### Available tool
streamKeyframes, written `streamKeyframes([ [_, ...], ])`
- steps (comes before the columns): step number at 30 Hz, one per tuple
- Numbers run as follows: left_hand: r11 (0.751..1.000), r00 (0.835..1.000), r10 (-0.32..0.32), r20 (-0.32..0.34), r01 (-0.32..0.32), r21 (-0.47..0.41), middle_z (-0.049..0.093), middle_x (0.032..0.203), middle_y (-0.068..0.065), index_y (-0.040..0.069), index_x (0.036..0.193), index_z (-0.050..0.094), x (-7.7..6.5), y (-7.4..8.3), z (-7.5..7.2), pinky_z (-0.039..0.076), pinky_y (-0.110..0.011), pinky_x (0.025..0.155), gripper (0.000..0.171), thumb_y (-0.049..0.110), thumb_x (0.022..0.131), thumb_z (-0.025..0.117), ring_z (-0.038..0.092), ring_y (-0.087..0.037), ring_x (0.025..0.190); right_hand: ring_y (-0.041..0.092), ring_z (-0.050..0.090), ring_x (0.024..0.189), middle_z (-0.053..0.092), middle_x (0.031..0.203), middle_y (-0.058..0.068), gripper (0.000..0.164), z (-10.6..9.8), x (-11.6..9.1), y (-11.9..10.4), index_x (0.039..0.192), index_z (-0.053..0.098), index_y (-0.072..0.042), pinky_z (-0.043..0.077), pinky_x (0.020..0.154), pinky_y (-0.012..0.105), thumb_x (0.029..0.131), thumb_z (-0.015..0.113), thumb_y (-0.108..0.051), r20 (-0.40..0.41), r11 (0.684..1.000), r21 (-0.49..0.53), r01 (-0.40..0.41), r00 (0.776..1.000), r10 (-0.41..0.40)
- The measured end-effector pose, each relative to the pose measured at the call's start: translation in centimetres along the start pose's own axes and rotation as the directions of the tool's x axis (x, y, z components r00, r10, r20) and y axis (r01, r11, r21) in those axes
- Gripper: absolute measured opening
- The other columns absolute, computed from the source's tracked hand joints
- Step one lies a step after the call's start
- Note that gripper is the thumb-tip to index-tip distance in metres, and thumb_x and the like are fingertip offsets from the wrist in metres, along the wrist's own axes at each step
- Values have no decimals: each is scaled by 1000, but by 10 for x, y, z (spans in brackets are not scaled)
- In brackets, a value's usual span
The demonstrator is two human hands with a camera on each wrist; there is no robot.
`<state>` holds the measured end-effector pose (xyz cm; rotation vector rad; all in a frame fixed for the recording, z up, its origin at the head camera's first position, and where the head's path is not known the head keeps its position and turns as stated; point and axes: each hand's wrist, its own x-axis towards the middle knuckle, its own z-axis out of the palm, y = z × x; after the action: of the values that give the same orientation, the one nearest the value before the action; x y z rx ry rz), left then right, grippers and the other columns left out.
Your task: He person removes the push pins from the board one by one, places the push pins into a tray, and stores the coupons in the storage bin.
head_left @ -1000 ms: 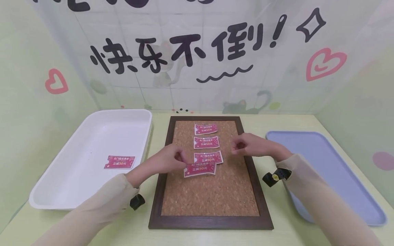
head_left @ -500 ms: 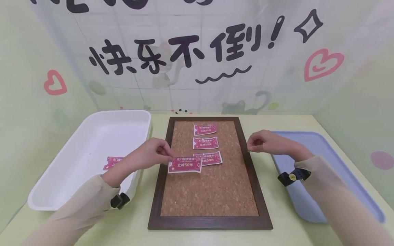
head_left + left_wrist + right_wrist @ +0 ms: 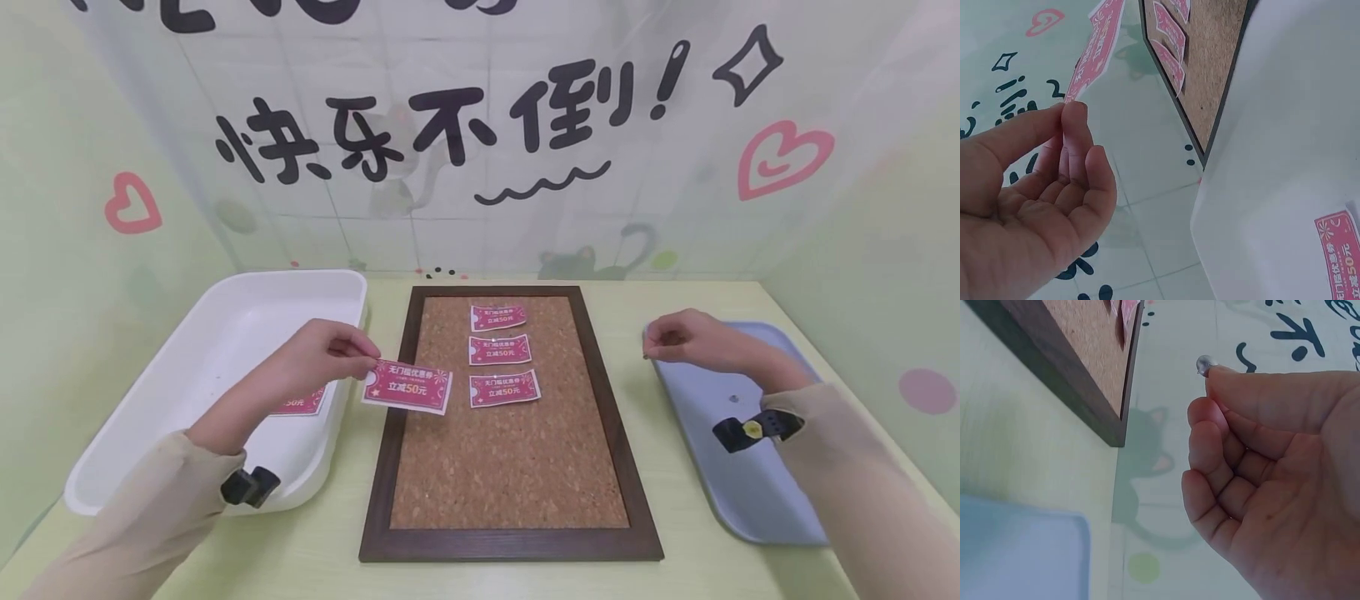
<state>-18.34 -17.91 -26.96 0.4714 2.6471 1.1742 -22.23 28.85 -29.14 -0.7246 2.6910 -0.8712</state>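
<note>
My left hand [image 3: 318, 354] pinches a pink paper coupon [image 3: 407, 387] by its left end, between thumb and forefinger. The coupon is held up over the left side of the framed corkboard [image 3: 510, 475]. Three similar coupons [image 3: 504, 389] hang in a column on the cork. In the right wrist view, a small silvery thumbtack [image 3: 1205, 365] sits between the thumb and forefinger of my right hand [image 3: 1260, 456]. That hand is above the far left corner of the blue tray [image 3: 765, 500]. Its other fingers curl toward the palm.
A white tray [image 3: 247, 287] stands on the left with one coupon [image 3: 303, 403] in it, partly hidden by my left forearm. A small grey object [image 3: 733, 398] lies in the blue tray. A printed curtain [image 3: 450, 233] closes off the back.
My left hand has drawn the coupon leftward, off the third coupon on the cork. My right hand has moved right, from over the board to the blue tray, with the thumbtack.
</note>
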Motion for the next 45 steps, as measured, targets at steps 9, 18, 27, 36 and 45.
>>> streamKeyframes([
  [9, 994, 994, -61, -92, 69, 83, 67, 86, -8, -1, 103, 65, -9, -14, -25, 48, -37, 75, 23, 14, 85, 64, 62, -21, 79, 11, 50, 72, 59, 82, 0, 6, -9, -15, 16, 89, 62, -1, 44, 64, 27, 86, 60, -6, -49, 999, -26, -35, 998, 33],
  [18, 983, 984, -120, -128, 136, 123, 66, 95, -11, 1, 109, 64, -18, -31, -44, 46, -36, 73, 29, 17, 85, 64, 59, -23, 82, 10, 50, 71, 59, 82, 0, 7, -14, -27, 28, 90, 63, -1, 44, 63, 26, 87, 61, -7, -71, 997, -66, -41, 997, 36],
  [27, 977, 979, -161, -124, 176, 124, 64, 103, -13, 1, 117, 58, -25, -50, -69, 46, -43, 80, 40, 28, 89, 60, 59, -23, 89, 8, 50, 70, 60, 81, 0, 8, -19, -38, 43, 90, 64, 1, 44, 62, 24, 85, 63, -6, -121, 991, -108, -79, 990, 66],
  [36, 964, 967, -218, -128, 234, 123, 61, 110, -18, 1, 124, 52, -30, -71, -88, 40, -53, 86, 54, 41, 89, 56, 56, -32, 98, 6, 50, 70, 61, 82, 4, 8, -23, -45, 55, 90, 63, 3, 44, 62, 22, 85, 62, -3, -143, 990, -105, -97, 986, 81],
  [45, 949, 949, -288, -131, 301, 90, 55, 118, -23, 0, 129, 46, -30, -89, -93, 38, -54, 89, 63, 47, 88, 54, 50, -40, 108, 6, 52, 75, 62, 89, 9, 14, -23, -49, 64, 94, 63, 3, 46, 65, 23, 88, 61, -9, -133, 974, -126, -190, 976, 173],
])
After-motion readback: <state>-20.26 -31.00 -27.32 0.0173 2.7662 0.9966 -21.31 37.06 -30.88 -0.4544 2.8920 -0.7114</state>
